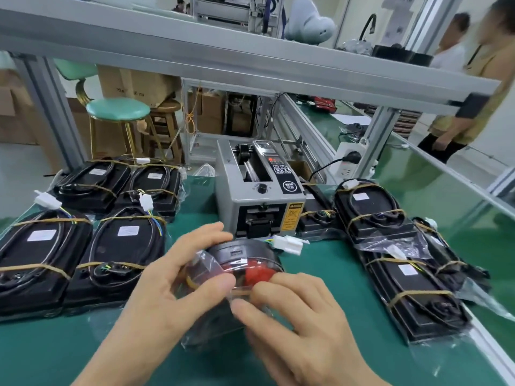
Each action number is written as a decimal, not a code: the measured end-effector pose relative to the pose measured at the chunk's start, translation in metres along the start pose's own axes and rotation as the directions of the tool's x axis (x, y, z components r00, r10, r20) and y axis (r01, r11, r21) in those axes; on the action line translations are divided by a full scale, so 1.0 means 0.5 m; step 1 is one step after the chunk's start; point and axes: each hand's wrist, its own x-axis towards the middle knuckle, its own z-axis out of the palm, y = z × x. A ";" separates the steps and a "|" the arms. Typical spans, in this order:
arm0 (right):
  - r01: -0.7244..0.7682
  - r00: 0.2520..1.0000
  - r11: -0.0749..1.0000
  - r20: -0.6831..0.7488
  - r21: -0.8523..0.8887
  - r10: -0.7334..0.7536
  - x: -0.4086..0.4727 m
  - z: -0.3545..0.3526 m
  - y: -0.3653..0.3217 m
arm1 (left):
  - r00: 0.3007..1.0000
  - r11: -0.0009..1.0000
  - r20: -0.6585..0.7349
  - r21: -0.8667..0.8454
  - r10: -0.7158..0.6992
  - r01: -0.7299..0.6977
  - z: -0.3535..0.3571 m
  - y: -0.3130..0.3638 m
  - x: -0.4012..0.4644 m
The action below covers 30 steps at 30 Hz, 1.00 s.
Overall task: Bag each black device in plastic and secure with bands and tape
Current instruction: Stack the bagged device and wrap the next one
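Green counter (362, 288) on an aluminium-frame line, stools and cartons behind. Nearest: both hands centre frame on one black device (242, 253) in its clear plastic bag (206, 334), raised just off the counter. Left hand (170, 280) cups the device's left side, thumb and fingers curled round it. Right hand (303, 313) sits below-right, fingertips pinching the bag film at the device's near edge. Device's long axis runs near-to-far, rounded end away from me; red part shows through the plastic. Its white connector (289, 243) sticks out far-right, clear of the bag. Right hand is nearer the bag mouth, so closing likely falls to it. Can't tell if a band or tape is on this one; film glare and fingers hide the seam. Banded devices stacked left (83, 246) and right (404, 274). Beyond: tape dispenser (259, 190), directly ahead of the device.
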 end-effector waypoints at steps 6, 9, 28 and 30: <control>-0.281 0.954 0.855 0.029 0.436 0.298 0.016 -0.049 0.019 | 0.988 0.989 -0.104 0.111 0.110 -0.098 -0.040 -0.007 -0.013; -0.700 0.590 0.448 0.096 0.557 0.802 0.036 -0.032 0.069 | 0.971 0.985 -0.171 0.086 0.166 -0.153 -0.080 -0.010 -0.024; -0.821 -0.144 -0.324 0.378 0.470 0.914 0.101 0.174 0.142 | 0.934 0.994 -0.339 0.054 0.111 -0.098 -0.028 0.019 -0.070; -0.802 -0.186 -0.361 0.375 0.475 0.908 0.107 0.179 0.143 | 0.936 0.995 -0.339 0.020 0.095 -0.094 -0.029 0.019 -0.072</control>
